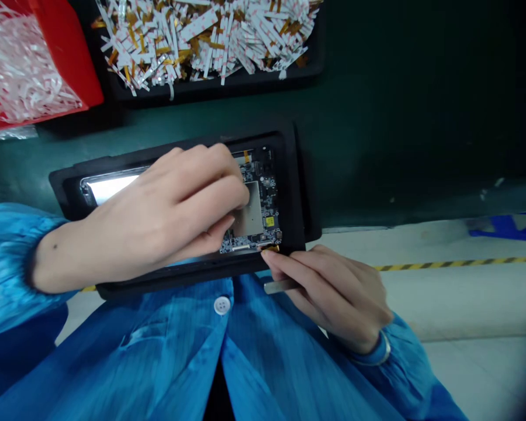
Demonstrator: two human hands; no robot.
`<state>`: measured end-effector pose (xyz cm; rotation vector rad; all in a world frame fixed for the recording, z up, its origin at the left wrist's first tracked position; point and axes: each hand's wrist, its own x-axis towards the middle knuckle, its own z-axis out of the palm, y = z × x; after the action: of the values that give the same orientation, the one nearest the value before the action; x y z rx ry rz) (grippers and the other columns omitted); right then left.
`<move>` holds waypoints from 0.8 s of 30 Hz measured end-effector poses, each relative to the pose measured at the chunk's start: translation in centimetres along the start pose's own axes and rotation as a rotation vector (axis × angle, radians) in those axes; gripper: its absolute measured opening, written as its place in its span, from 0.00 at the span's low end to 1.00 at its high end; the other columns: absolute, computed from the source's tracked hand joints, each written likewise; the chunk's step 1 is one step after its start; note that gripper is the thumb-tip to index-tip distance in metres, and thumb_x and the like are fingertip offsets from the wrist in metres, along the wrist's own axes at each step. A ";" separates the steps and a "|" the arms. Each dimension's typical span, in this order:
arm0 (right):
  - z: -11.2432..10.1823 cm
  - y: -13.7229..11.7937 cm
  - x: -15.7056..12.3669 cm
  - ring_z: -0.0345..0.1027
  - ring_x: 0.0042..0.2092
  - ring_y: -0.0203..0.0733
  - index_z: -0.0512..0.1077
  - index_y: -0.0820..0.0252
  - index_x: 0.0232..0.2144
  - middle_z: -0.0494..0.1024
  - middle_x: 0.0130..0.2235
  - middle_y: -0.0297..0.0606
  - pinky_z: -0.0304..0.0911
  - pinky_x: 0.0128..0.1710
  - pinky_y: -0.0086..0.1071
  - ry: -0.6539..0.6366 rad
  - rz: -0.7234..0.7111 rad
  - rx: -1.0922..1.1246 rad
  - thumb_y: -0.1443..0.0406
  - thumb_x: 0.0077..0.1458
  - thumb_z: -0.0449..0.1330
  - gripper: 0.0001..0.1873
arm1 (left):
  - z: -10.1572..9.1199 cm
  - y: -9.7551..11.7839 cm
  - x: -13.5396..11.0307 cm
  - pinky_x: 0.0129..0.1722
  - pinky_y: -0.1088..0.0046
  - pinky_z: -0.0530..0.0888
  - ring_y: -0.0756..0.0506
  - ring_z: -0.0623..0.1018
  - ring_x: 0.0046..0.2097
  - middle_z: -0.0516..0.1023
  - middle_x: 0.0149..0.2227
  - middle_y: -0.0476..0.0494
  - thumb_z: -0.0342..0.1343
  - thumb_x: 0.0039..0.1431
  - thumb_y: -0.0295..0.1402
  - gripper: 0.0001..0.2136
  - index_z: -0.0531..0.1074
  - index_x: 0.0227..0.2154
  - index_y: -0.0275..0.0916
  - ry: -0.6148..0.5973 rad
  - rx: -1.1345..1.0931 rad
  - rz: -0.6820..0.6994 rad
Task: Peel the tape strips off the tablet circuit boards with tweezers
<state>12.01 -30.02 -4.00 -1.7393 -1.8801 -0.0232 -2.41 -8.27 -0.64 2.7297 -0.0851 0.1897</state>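
Note:
An opened tablet [252,204] with its circuit board showing lies in a black foam tray [293,193]. My left hand [170,213] reaches across it, fingers curled down over the metal shield plate; what they grip, if anything, is hidden. My right hand [333,286] is at the tray's lower right corner, closed around a flat metal tool [281,285] whose blunt end sticks out to the left. Its index fingertip touches the board's lower edge beside a small gold-orange flex strip [272,248]. A yellow square sticker [269,221] marks the board.
At the back, a black tray [219,88] holds a heap of white and amber tape strips [210,41]. A red bin [81,64] with clear plastic strips stands at the back left. The green tabletop [403,146] ends at a front edge above the pale floor.

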 end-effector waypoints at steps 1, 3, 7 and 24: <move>0.0 -0.1 0.0 0.71 0.27 0.36 0.76 0.65 0.40 0.79 0.30 0.38 0.72 0.25 0.31 -0.011 0.014 -0.002 0.74 0.53 0.66 0.11 | 0.1 0.0 -0.1 0.42 0.67 0.73 0.44 0.76 0.45 0.73 0.44 0.41 0.45 0.70 0.32 0.08 0.67 0.43 0.34 -0.006 -0.004 0.024; -0.1 -0.2 0.2 0.70 0.28 0.37 0.76 0.67 0.40 0.79 0.30 0.40 0.72 0.25 0.32 -0.028 0.020 -0.003 0.74 0.52 0.67 0.12 | 0.5 -0.1 -0.4 0.43 0.66 0.73 0.41 0.77 0.49 0.76 0.48 0.40 0.46 0.70 0.31 0.08 0.67 0.45 0.35 -0.021 -0.009 0.068; -0.4 -0.2 0.7 0.71 0.29 0.37 0.76 0.68 0.40 0.79 0.31 0.40 0.72 0.28 0.32 -0.064 0.002 -0.014 0.75 0.51 0.67 0.11 | 1.0 -0.1 -1.0 0.49 0.65 0.71 0.40 0.75 0.56 0.77 0.53 0.39 0.47 0.69 0.29 0.09 0.68 0.48 0.35 -0.036 -0.028 0.118; 0.1 1.5 1.9 0.61 0.27 0.29 0.59 0.58 0.28 0.64 0.33 0.33 0.59 0.20 0.26 -0.104 0.364 0.190 0.62 0.56 0.66 0.17 | 2.8 0.6 -1.2 0.52 0.62 0.70 0.41 0.72 0.59 0.78 0.53 0.49 0.43 0.72 0.30 0.14 0.71 0.53 0.36 -0.021 0.122 0.277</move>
<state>13.39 -27.96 -3.87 -1.9493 -1.5499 0.3778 -3.29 -9.85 -3.12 2.8321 -0.4734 0.2506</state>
